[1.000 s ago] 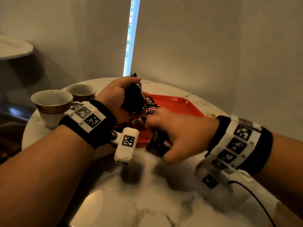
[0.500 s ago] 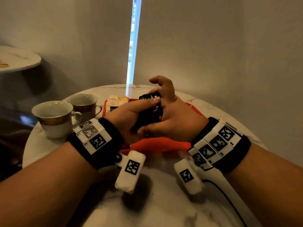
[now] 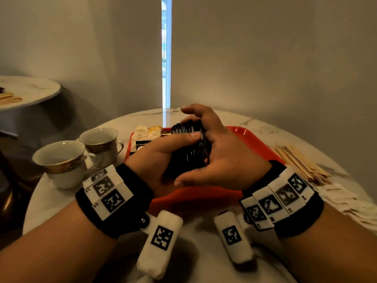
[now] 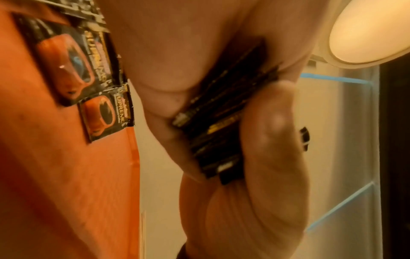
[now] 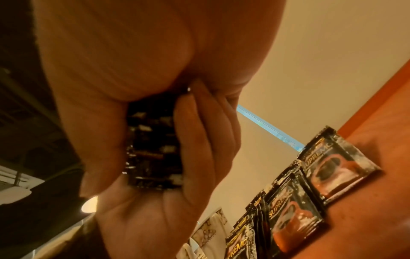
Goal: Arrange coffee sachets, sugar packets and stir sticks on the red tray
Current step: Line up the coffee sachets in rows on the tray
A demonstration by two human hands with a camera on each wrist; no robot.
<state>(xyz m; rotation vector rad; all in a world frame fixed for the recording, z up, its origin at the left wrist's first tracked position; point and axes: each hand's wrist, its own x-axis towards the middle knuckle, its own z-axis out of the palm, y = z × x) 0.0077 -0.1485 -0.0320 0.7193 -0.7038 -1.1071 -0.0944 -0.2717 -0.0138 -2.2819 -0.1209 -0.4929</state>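
A thick stack of black coffee sachets (image 3: 188,149) is held on edge above the red tray (image 3: 253,139). My left hand (image 3: 163,149) grips it from the left, thumb laid across the top. My right hand (image 3: 222,158) cups it from the right, thumb below and index finger raised. The wrist views show the stack (image 4: 221,126) (image 5: 153,150) squeezed between both palms. More sachets (image 3: 140,146) (image 5: 332,168) lie flat in a row on the tray's left part. Pale sugar packets (image 3: 146,129) sit at its back left corner. Wooden stir sticks (image 3: 299,160) lie on the table right of the tray.
Two gold-banded cups (image 3: 61,160) (image 3: 102,144) stand left of the tray on the round marble table (image 3: 204,252). Pale paper packets (image 3: 346,203) are spread along the table's right edge. A second round table (image 3: 26,90) stands at the back left.
A second ago each hand held its own bunch of sachets near the tray's front edge. They have come together into one stack, lifted above the tray. In the last half second little moved.
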